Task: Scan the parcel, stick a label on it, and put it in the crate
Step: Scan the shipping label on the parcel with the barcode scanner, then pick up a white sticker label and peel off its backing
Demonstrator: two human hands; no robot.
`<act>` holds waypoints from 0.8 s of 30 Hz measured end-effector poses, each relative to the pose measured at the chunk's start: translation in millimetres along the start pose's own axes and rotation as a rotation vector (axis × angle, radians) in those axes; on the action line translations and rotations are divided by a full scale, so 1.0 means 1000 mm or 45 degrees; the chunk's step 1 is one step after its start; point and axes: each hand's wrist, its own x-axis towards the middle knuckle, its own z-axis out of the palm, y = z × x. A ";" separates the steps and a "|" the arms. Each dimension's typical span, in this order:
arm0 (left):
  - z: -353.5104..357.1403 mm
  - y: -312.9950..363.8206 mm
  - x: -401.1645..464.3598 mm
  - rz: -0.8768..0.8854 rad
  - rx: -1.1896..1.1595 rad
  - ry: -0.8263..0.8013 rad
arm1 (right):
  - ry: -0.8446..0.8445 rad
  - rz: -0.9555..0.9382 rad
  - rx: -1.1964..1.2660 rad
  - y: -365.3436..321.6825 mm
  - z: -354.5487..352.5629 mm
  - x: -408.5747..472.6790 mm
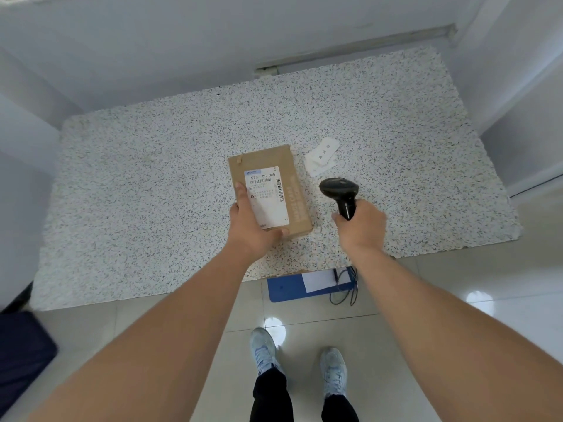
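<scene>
A brown cardboard parcel (292, 178) with a white shipping label and barcode on top lies on the speckled table (152, 184). My left hand (251, 222) grips its near left corner, thumb on the label's edge. Just right of the parcel, my right hand (362, 226) is closed around the handle of a black barcode scanner (339, 190), whose head is level with the parcel's barcode. A few small white labels (323, 155) lie on the table beyond the scanner.
Under the table's front edge a blue crate (286, 289) stands on the tiled floor, holding a white sheet and a dark cable. White walls close in the table at the back and sides. A dark object (21, 351) sits at the lower left.
</scene>
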 end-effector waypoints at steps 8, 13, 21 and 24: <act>-0.009 -0.008 0.024 -0.039 0.009 -0.137 | 0.024 0.057 -0.024 -0.001 0.014 0.014; -0.013 -0.007 0.031 -0.043 0.023 -0.201 | 0.025 0.105 -0.017 0.004 0.017 0.016; -0.019 0.016 0.021 -0.061 0.254 -0.187 | 0.018 0.151 -0.043 -0.001 0.022 0.018; -0.022 0.020 0.022 -0.002 0.456 -0.187 | 0.003 0.202 -0.048 -0.005 0.022 0.017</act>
